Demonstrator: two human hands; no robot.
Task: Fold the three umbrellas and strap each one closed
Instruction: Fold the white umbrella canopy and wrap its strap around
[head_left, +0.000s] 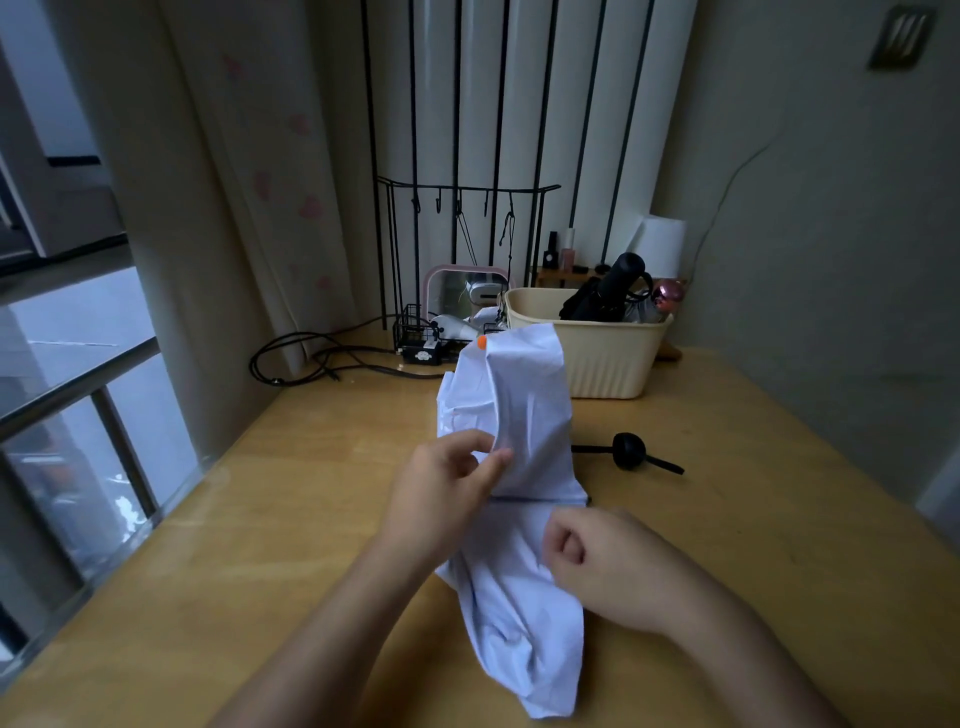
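A pale lilac-white umbrella (524, 415) with an orange tip lies collapsed along the middle of the wooden table (291, 499), its canopy loose and rumpled. My left hand (447, 493) pinches a fold of the canopy from the left. My right hand (597, 556) is closed on the fabric lower down, on the right side. A black umbrella (605, 293) stands in the cream basket (608, 358) behind, next to a grey one with a shiny pink handle (667, 293). The lilac umbrella's handle is hidden under the fabric.
A black round object with a thin handle (631, 452) lies on the table right of the umbrella. Behind are a black wire rack (415, 332), a pink-framed mirror (457, 291), coiled black cables (311, 353), a curtain and a window rail on the left.
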